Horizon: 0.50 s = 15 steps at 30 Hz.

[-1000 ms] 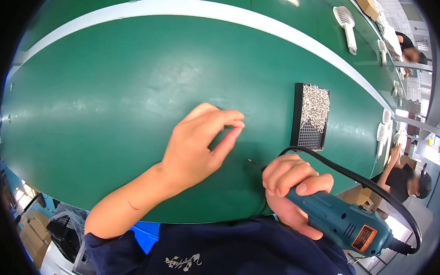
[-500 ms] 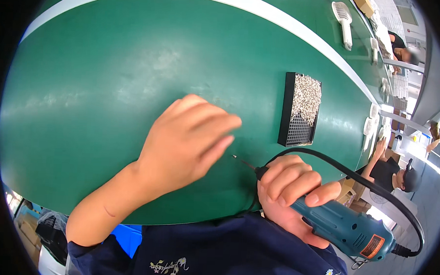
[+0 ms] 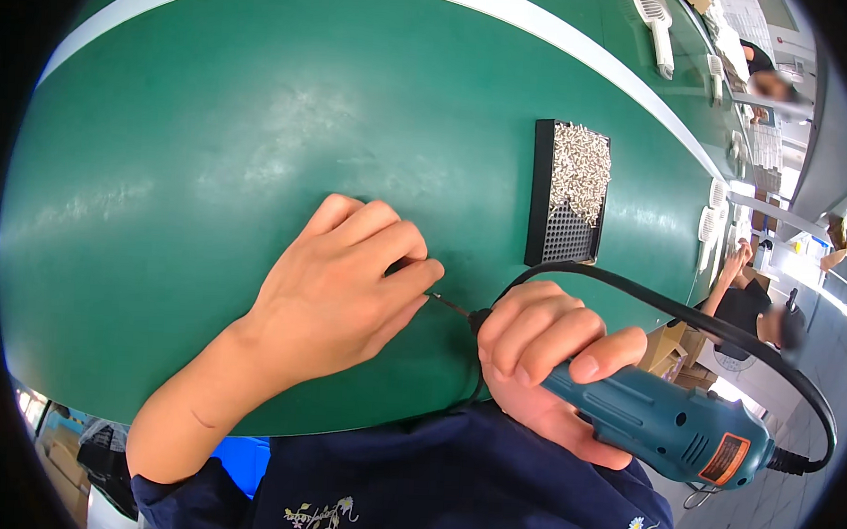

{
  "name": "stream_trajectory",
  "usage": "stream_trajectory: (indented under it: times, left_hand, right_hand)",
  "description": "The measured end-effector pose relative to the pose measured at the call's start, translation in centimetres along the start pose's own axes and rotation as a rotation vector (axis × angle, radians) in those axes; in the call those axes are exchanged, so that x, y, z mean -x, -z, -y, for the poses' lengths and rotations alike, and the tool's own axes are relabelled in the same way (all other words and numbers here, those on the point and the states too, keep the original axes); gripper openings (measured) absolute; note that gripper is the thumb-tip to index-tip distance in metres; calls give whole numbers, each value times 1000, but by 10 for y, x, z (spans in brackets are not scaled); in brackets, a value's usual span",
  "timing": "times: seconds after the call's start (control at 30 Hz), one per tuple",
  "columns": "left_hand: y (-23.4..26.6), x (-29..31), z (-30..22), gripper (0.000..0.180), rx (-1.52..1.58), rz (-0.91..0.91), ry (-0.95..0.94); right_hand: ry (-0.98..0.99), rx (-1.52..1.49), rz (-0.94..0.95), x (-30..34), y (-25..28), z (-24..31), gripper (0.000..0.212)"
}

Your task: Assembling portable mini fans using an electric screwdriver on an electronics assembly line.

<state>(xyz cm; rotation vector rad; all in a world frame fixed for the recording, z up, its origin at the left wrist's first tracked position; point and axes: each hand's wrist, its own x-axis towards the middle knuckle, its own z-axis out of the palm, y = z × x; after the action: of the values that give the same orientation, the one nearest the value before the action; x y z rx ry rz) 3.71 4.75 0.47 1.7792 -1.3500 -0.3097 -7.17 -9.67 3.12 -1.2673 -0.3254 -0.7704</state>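
Corded electric screwdriver (image 3: pixel 667 426), over the near edge of the green worktable (image 3: pixel 192 150), sits grasped in the right hand (image 3: pixel 542 364), likely stiff and heavy, best held round its barrel (image 3: pixel 611 398), while whether the left hand (image 3: pixel 347 285) near the bit (image 3: pixel 453 305) pinches anything I cannot tell

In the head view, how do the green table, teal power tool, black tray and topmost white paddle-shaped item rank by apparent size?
Largest to smallest:
Green table
Teal power tool
Black tray
Topmost white paddle-shaped item, which looks farther away
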Motion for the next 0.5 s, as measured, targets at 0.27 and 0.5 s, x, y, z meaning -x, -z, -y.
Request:
stream_trajectory:
  times: [0.27, 0.5]
  left_hand:
    - [-1, 4, -5, 28, -22, 39, -27]
    - [-5, 8, -8, 27, -28, 6, -76]
  right_hand:
    - [9, -10, -22, 6, -2, 2, 64]
    - [-6, -50, -134, 1, -8, 8, 61]
